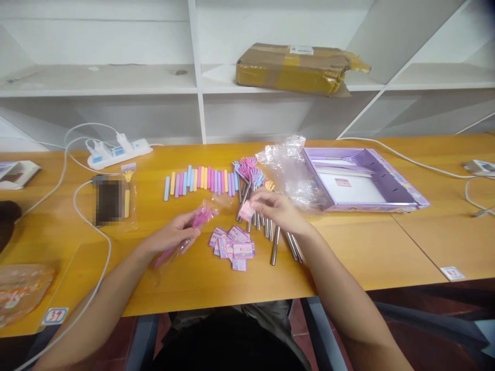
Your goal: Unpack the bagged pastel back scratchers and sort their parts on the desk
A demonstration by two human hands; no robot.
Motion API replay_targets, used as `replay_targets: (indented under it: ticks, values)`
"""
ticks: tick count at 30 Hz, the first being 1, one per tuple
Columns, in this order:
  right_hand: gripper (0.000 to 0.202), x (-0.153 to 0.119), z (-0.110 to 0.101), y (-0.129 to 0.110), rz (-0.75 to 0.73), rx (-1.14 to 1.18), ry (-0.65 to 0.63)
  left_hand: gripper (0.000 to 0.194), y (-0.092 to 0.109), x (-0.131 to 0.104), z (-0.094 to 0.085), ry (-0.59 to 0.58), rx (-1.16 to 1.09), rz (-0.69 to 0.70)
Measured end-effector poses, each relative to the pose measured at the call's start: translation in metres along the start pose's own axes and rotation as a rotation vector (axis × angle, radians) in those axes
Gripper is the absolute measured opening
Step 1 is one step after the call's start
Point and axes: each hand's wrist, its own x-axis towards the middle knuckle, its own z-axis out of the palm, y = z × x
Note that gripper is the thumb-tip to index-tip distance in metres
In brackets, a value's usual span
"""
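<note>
My left hand (176, 233) is closed around a pink hand-shaped stick (201, 216) in a clear plastic sleeve. A small pink card (246, 210) is pinched in the fingers of my right hand (273, 206). Below and between the hands lies a loose pile of printed cards (243, 250). Beyond my left hand runs a row of pastel handles (204, 179) in blue, yellow, pink and purple. Metal rods with coloured hand-shaped heads (256, 176) lie beside and partly under my right hand.
Clear plastic bags (292, 178) lie against an open purple box (390, 180). At the left are a power strip (119, 153), white cables and a packaged yellow stick (127, 198). A taped carton (294, 69) sits on the shelf.
</note>
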Motion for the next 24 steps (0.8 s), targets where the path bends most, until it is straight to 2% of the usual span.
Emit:
replay_targets:
  ticks: [2, 4, 7, 9, 10, 11, 13, 14, 18, 20, 21, 22, 24]
  values:
    - [0.029, -0.003, 0.001, 0.0, -0.002, -0.089, -0.219, 0.05, -0.003, 0.001, -0.003, 0.013, -0.073, -0.018]
    - [0.031, -0.005, 0.011, -0.001, -0.035, -0.155, -0.25, 0.047, -0.004, 0.003, -0.001, -0.011, -0.057, -0.027]
    - [0.041, -0.008, 0.034, -0.01, -0.103, -0.131, -0.18, 0.042, 0.001, 0.005, 0.008, -0.099, 0.089, -0.045]
    - [0.028, -0.009, 0.047, -0.018, -0.15, -0.095, -0.168, 0.037, 0.006, 0.006, 0.017, -0.152, 0.206, -0.007]
    - [0.025, -0.01, 0.052, -0.023, -0.173, -0.086, -0.127, 0.035, 0.009, 0.005, 0.021, -0.182, 0.249, 0.014]
    - [0.028, -0.012, 0.055, -0.028, -0.2, -0.084, -0.034, 0.033, 0.011, 0.005, 0.024, -0.218, 0.273, 0.033]
    - [0.039, -0.016, 0.055, -0.037, -0.274, -0.107, 0.249, 0.03, 0.013, 0.004, 0.029, -0.291, 0.279, 0.059]
    - [0.039, -0.02, 0.053, -0.042, -0.313, -0.134, 0.347, 0.029, 0.012, 0.004, 0.03, -0.317, 0.273, 0.073]
    - [0.028, -0.036, 0.037, -0.065, -0.403, -0.214, 0.428, 0.03, 0.006, 0.005, 0.03, -0.345, 0.254, 0.106]
    - [0.025, -0.044, 0.033, -0.076, -0.397, -0.144, 0.574, 0.031, 0.004, 0.004, 0.03, -0.364, 0.2, 0.063]
    - [0.023, -0.047, 0.034, -0.08, -0.376, -0.091, 0.597, 0.033, 0.004, 0.004, 0.03, -0.374, 0.177, 0.05]
    - [0.023, -0.049, 0.036, -0.083, -0.343, -0.046, 0.545, 0.035, 0.004, 0.004, 0.031, -0.382, 0.163, 0.051]
    - [0.021, -0.051, 0.042, -0.088, -0.305, -0.001, 0.338, 0.037, 0.006, 0.003, 0.032, -0.385, 0.163, 0.087]
